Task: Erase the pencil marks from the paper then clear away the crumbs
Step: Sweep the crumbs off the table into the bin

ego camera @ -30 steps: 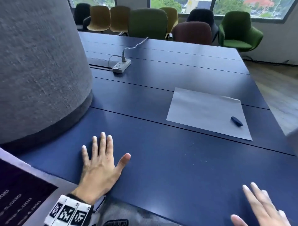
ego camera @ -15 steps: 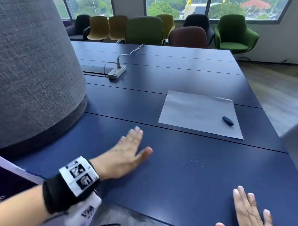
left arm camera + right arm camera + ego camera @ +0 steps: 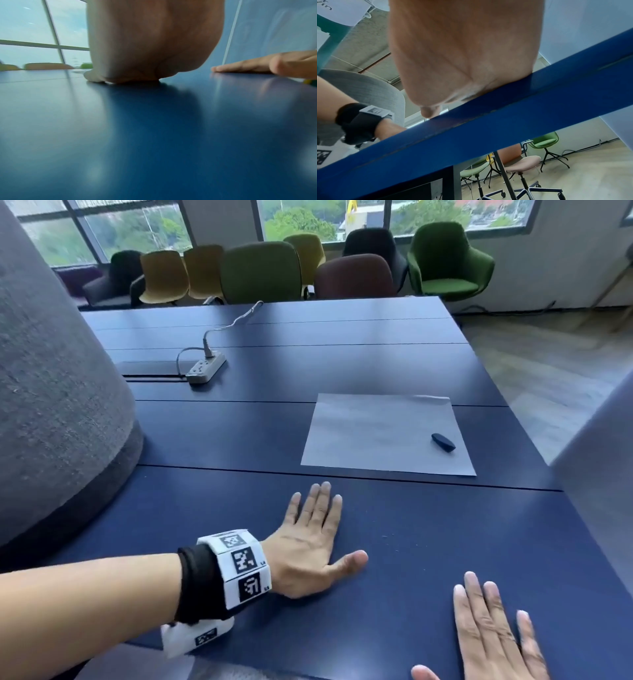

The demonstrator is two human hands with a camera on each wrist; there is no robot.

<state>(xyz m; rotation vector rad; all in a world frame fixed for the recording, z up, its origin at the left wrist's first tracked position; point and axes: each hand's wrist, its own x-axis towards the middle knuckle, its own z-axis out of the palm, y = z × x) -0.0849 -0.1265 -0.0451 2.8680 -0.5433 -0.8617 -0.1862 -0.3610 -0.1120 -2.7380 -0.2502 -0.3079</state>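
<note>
A white sheet of paper [image 3: 383,436] lies flat on the dark blue table [image 3: 239,440], right of centre. A small dark eraser [image 3: 443,442] rests on the paper near its right edge. A few pale crumbs [image 3: 388,537] dot the table in front of the paper. My left hand [image 3: 315,539] lies flat on the table with straight fingers, just left of the crumbs. My right hand [image 3: 493,631] lies flat near the table's front edge, fingers spread. Both hold nothing. The left wrist view shows the left palm [image 3: 150,47] on the table and the right hand's fingers [image 3: 243,66] to its right.
A large grey fabric pillar [image 3: 51,388] stands at the left. A white power strip [image 3: 205,368] with a cable lies at the back left. Several chairs [image 3: 260,273] line the table's far side. A pale panel [image 3: 603,474] stands at the right edge.
My left hand has slid to the right across the table, toward the crumbs. The right hand has shifted a little left and forward. The head view has moved, showing more of the room.
</note>
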